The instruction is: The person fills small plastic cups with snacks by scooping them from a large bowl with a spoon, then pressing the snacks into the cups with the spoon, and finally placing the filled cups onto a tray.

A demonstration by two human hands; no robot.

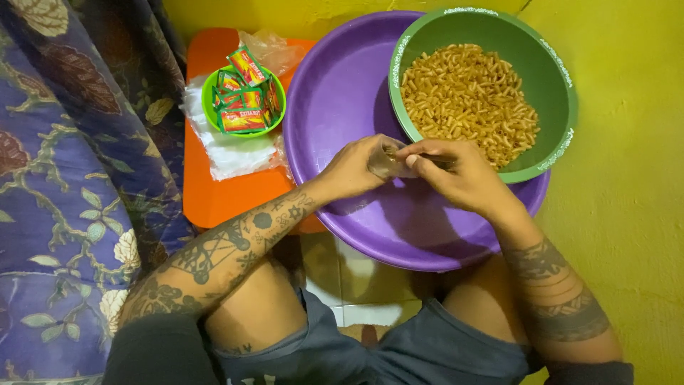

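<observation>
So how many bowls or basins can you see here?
3. A small green bowl of sachets sits on the orange tray; a large purple basin lies right of it; a big green bowl of fried snacks rests in that basin.

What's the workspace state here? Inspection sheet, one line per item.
Surface: orange tray and purple basin on a tiled floor.
Job's things: small clear bag held by both hands; green bowl of fried macaroni inside the basin.
Clutter: small green bowl of red-green sachets; stack of clear bags.
Grippers: left hand and right hand pinch the bag.
Cables: nothing seen.
Surroundings: yellow wall; floral cloth.
</observation>
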